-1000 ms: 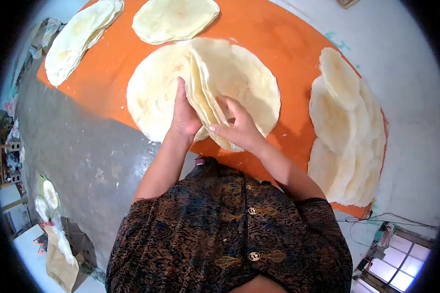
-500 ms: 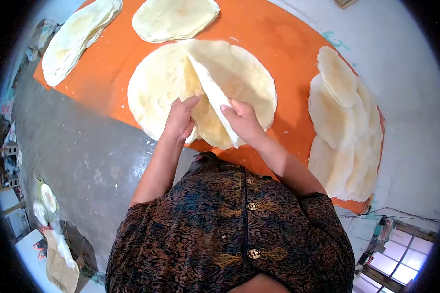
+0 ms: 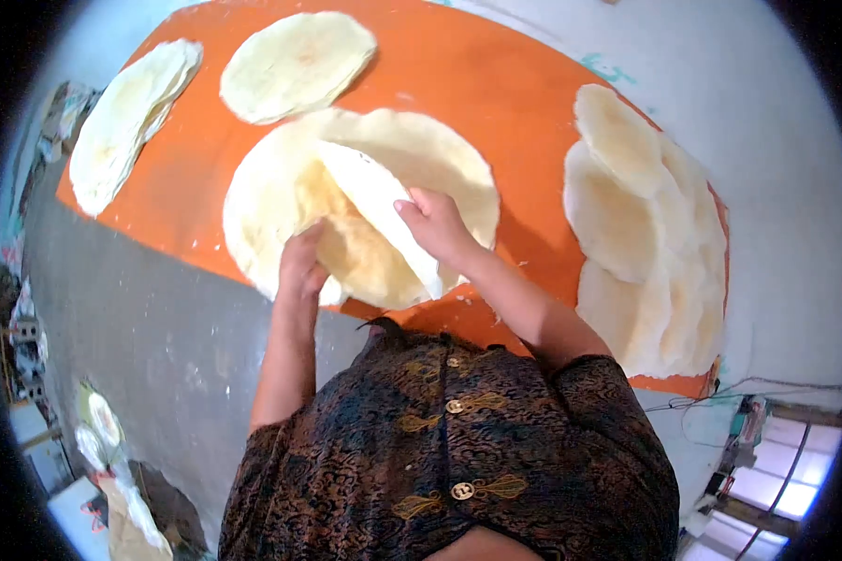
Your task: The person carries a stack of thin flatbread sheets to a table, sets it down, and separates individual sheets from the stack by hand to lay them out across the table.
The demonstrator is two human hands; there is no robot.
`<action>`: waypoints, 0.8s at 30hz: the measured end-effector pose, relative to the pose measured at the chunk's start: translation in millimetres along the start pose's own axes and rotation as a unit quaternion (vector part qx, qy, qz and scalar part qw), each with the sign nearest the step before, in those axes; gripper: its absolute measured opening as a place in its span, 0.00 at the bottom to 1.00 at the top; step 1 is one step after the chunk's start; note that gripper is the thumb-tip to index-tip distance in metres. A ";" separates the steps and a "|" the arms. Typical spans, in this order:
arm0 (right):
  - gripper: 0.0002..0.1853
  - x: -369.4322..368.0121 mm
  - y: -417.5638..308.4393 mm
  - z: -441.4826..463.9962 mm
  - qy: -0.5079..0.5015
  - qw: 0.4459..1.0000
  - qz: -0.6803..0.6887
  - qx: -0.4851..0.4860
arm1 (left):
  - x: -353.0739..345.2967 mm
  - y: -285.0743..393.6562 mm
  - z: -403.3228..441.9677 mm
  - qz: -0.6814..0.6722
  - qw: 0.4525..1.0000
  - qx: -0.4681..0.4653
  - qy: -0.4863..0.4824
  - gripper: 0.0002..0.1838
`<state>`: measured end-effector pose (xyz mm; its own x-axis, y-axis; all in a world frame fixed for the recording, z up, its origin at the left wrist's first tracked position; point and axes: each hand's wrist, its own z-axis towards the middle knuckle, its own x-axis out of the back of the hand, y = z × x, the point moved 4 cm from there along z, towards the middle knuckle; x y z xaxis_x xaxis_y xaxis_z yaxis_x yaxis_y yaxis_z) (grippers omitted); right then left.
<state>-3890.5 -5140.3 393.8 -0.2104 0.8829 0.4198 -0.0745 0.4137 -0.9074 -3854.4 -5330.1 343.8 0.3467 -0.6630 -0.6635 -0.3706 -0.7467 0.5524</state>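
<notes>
1. Orange board point(image 3: 533, 122) is being used as the work surface, with grey floor point(image 3: 178, 318) being seen beside it and a window point(image 3: 767, 467) being shown at the lower right.

2. Wide flatbread point(image 3: 257, 220) is being supported flat by the board directly in front of the body, seemingly so that both hands are being given easy reach.

3. Lifted flatbread point(image 3: 370, 192) is being held up along one side above the wide flatbread, its pale face being tilted and its lower end being pointed toward the dark patterned garment point(image 3: 449, 430).

4. Right hand point(image 3: 440, 224) is being clamped on the edge of the lifted flatbread, the thumb being laid over it; only the rim is being pinched, probably so that the thin sheet is not being creased or torn.

5. Left hand point(image 3: 304, 262) is being placed at the near left side of the browned flatbread point(image 3: 351, 243), its fingers being brought against the edge, perhaps for steadying. Whether the edge is being gripped or merely touched cannot be told.

6. Round stack point(image 3: 299, 65) and narrow stack point(image 3: 126, 122) are being set beyond the work, while overlapping flatbreads point(image 3: 617, 215) are being spread along the right side, apparently so that the middle is being left for handling.
</notes>
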 end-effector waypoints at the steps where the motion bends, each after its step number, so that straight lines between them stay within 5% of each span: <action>1: 0.13 12.9 4.7 12.4 0.014 1.000 0.021 0.001 | 18.2 -4.8 12.8 -0.011 1.000 -0.005 -0.008 0.17; 10: 0.11 218.5 -64.2 126.6 0.103 0.970 -0.194 0.104 | 93.2 -40.0 51.7 0.012 0.990 0.077 0.119 0.16; 16: 0.16 367.6 -97.7 95.1 0.255 0.940 0.192 0.118 | 103.7 -41.7 51.7 -0.008 0.991 0.092 0.101 0.15; 20: 0.19 463.8 42.3 98.7 0.413 0.893 0.179 0.025 | 97.8 -41.1 48.7 0.006 0.990 0.088 0.114 0.15; 22: 0.17 443.6 94.8 82.1 0.535 0.794 0.287 -0.041 | 90.1 -40.1 44.1 -0.002 0.989 0.086 0.124 0.15; 23: 0.15 447.2 135.9 81.3 0.452 0.869 -0.106 -0.169 | 96.3 -40.4 47.0 0.001 0.989 0.091 0.119 0.15; 24: 0.13 447.7 188.9 81.2 0.284 0.788 -0.479 -0.263 | 99.5 -40.2 48.1 0.003 0.989 0.095 0.115 0.15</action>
<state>-4077.9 -4684.9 408.6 0.1781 0.0040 0.9840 0.5124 0.8533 -0.0962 -3846.5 -5363.4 231.3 0.5230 -0.6784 -0.5160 -0.5210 -0.7335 0.4364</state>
